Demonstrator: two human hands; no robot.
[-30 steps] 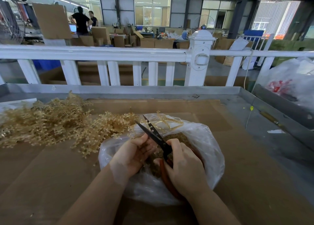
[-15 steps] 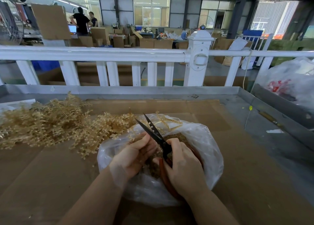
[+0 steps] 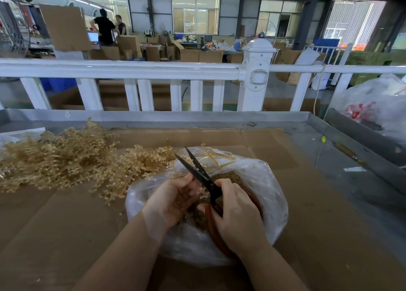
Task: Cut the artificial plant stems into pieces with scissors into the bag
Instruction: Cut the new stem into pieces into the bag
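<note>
Gripping red-handled scissors (image 3: 203, 178), right hand (image 3: 236, 213) curls round the handles, black blades parted above the clear plastic bag (image 3: 270, 194). Left hand (image 3: 173, 199) pinches a gold plant sprig beside the blades. Uncut gold artificial plant stems (image 3: 66, 158) piled on cardboard (image 3: 307, 235), left of bag

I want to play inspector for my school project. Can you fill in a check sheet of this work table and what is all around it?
Surface: metal table covered with cardboard.
Job's things: pile of golden plant stems to the left; clear plastic bag holding cut pieces; scissors with blades apart over the bag.
Clutter: small yellow bit and a stick-like tool at right.
Grips: left hand holds stems at the bag's mouth; right hand grips the red scissor handles.
Cables: a thin cord hangs off the fence.
Surroundings: white fence, boxes, two people far off, another bag at right.
</note>
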